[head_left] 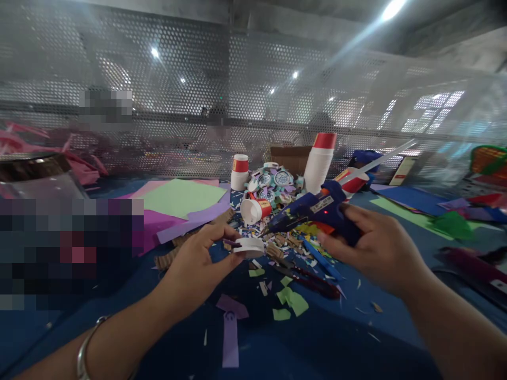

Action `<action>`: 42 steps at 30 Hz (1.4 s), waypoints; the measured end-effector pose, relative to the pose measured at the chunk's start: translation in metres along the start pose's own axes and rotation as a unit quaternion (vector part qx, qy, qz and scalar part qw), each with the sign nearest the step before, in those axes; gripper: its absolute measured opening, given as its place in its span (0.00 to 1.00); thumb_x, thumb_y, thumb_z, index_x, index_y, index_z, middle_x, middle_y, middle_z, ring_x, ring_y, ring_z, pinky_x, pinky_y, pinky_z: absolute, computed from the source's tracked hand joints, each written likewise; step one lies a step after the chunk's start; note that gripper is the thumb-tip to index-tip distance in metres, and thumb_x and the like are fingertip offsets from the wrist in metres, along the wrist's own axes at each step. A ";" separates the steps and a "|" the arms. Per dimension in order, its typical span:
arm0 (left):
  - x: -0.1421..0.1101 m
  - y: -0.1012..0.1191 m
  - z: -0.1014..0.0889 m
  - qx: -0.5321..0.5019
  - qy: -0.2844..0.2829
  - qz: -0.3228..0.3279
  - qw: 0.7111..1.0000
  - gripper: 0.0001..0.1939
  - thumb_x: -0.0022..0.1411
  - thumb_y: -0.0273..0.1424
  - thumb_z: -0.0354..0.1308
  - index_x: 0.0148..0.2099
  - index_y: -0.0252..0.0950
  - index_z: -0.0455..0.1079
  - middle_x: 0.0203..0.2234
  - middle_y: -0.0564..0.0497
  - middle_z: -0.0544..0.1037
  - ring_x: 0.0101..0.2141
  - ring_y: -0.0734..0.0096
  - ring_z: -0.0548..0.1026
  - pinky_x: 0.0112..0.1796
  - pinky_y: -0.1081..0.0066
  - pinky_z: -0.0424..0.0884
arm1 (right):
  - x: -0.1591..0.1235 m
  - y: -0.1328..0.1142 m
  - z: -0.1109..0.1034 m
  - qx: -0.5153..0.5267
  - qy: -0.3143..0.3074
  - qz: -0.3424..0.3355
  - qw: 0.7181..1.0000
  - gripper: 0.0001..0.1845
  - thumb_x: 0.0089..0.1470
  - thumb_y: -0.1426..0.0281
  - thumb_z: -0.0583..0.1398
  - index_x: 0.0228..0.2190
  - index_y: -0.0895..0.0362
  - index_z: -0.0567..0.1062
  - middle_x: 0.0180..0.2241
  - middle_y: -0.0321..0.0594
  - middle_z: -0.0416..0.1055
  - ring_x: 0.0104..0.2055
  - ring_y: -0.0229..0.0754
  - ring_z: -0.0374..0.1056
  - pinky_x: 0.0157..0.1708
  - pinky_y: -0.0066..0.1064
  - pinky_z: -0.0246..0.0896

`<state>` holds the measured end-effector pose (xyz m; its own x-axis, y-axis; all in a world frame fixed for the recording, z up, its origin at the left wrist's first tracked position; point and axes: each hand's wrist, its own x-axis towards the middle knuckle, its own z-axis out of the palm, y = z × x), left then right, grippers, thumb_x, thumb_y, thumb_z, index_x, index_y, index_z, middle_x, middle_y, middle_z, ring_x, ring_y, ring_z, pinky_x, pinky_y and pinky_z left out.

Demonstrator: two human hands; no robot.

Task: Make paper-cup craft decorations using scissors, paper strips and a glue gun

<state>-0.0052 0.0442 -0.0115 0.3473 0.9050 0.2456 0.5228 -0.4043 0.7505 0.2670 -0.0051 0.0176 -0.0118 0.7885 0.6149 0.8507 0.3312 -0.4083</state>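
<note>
My left hand (pixel 198 264) pinches a small white round cap (pixel 249 246) with a purple paper scrap on it, held above the blue table (pixel 336 338). My right hand (pixel 376 248) is closed round the handle of a blue glue gun (pixel 312 208) with a white glue stick sticking out at the back. The gun's nozzle points left and down, close to the cap's right side.
Paper scraps, cardboard bits and scissors (pixel 309 277) litter the table centre. White bottles with red caps (pixel 320 161) and a pile of round paper pieces (pixel 273 182) stand behind. Green and purple sheets (pixel 182 198) lie left, a jar (pixel 35 174) far left, a perforated screen behind.
</note>
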 end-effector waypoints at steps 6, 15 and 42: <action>-0.002 0.003 0.000 0.005 -0.005 -0.006 1.000 0.12 0.57 0.40 0.59 0.43 0.42 0.71 0.41 0.50 0.77 0.43 0.58 0.73 0.45 0.59 0.65 | -0.004 -0.003 0.001 0.032 -0.039 0.002 0.999 0.09 0.48 0.62 0.62 0.28 0.55 0.74 0.16 0.29 0.67 0.17 0.36 0.60 0.17 0.26 0.58; -0.002 0.009 0.000 0.026 0.019 0.009 0.999 0.10 0.54 0.39 0.62 0.39 0.43 0.73 0.38 0.51 0.78 0.40 0.59 0.74 0.43 0.61 0.66 | -0.004 -0.006 -0.002 0.006 -0.046 -0.013 0.999 0.11 0.50 0.62 0.60 0.30 0.56 0.76 0.20 0.32 0.73 0.20 0.38 0.66 0.20 0.27 0.61; -0.002 0.008 0.000 0.019 0.007 0.005 1.000 0.13 0.55 0.44 0.62 0.39 0.43 0.73 0.37 0.49 0.78 0.37 0.59 0.73 0.36 0.65 0.65 | -0.004 -0.007 -0.006 0.002 -0.091 -0.029 0.995 0.12 0.54 0.62 0.58 0.29 0.56 0.77 0.22 0.34 0.75 0.21 0.40 0.68 0.21 0.29 0.62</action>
<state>-0.0020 0.0392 -0.0057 0.3424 0.9025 0.2611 0.5494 -0.4178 0.7236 0.2646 -0.0134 0.0221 -0.1559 0.8494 0.5042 0.8441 0.3797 -0.3787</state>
